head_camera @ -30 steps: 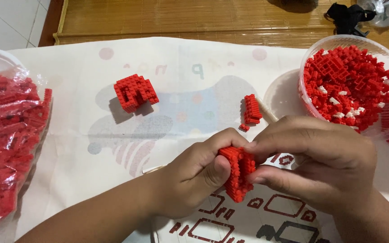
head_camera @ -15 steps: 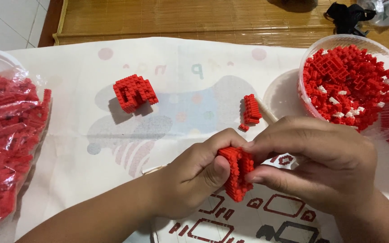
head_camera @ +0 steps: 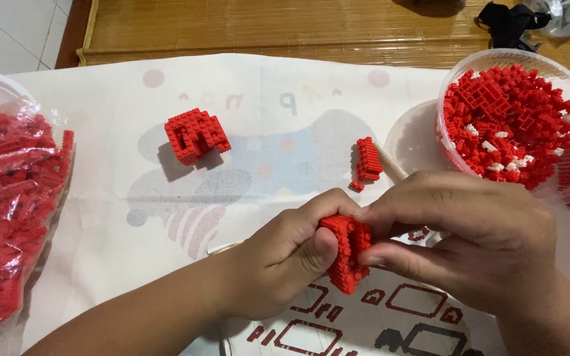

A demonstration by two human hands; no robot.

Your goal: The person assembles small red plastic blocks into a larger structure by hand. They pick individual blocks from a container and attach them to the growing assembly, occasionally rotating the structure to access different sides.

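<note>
Step in hand: both hands press a small red brick assembly [head_camera: 346,254] together, held in the air above the white printed cloth [head_camera: 100,237] near its front edge.
Left hand [head_camera: 285,260]: fingers clenched on the assembly's left side, thumb flat against its face.
Right hand [head_camera: 470,240]: fingers grasping the same assembly from the right, pinching its upper end.
Doing it well, as I judge it: squeeze straight along the stud rows, support the back with the thumb, and keep the pressure even so no layer shears off.
Risk: a twist between the 2 hands could split the stack.
Spare parts: a clear tub of loose red bricks [head_camera: 509,125] at the back right corner, close to the right hand.
Finished pieces: 1 arched red block [head_camera: 196,135] mid-cloth, 1 slim red strip [head_camera: 367,159] just behind the hands.
Left edge: a clear bag of red bricks [head_camera: 8,211].
</note>
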